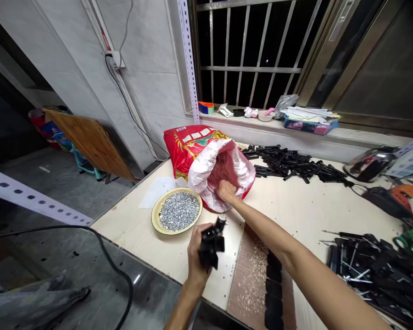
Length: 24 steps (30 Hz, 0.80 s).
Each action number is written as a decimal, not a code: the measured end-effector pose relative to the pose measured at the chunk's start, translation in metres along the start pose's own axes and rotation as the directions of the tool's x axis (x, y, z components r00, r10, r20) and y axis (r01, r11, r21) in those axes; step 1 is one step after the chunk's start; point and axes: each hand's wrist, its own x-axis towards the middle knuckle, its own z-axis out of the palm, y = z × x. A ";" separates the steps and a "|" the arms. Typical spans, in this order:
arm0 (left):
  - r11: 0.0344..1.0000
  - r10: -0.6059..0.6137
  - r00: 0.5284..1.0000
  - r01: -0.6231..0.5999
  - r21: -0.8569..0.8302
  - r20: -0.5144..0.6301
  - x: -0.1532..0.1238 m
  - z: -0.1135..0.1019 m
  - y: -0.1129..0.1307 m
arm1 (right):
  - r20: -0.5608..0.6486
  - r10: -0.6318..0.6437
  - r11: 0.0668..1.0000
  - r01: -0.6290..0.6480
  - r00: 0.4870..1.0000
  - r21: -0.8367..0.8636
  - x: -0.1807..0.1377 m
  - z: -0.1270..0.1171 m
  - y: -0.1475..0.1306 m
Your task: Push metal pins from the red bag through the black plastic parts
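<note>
Your left hand [195, 246] held several black parts [212, 245] above the near side of the table [309, 206], fingers wrapped around them. Your right hand [226, 190] reached into the mouth of the red sack [182, 145], among thin reddish pieces [223, 170]; its fingertips were hidden, so you could not tell whether they pinched any. Progress: a row of black pieces [274, 293] lay on the brown board [244, 286]; plenty was left in the loose black heap [292, 162], the sack and the yellow dish [154, 221] of small metal pieces [179, 211].

Barred window [251, 69], grey floor [62, 181]
</note>
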 end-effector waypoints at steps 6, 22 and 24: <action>0.923 -0.372 0.928 0.370 -0.102 -0.002 0.007 0.006 -0.011 | -0.106 -0.140 0.969 0.158 0.985 0.189 -0.011 -0.021 0.024; 0.993 -0.060 0.971 0.035 0.110 0.231 0.019 0.007 -0.036 | -0.433 -0.514 0.473 0.666 0.740 0.577 -0.114 -0.066 0.033; 0.990 -0.035 0.967 -0.001 0.138 0.254 0.019 0.007 -0.032 | -0.430 -0.557 0.485 0.698 0.711 0.527 -0.116 -0.063 0.033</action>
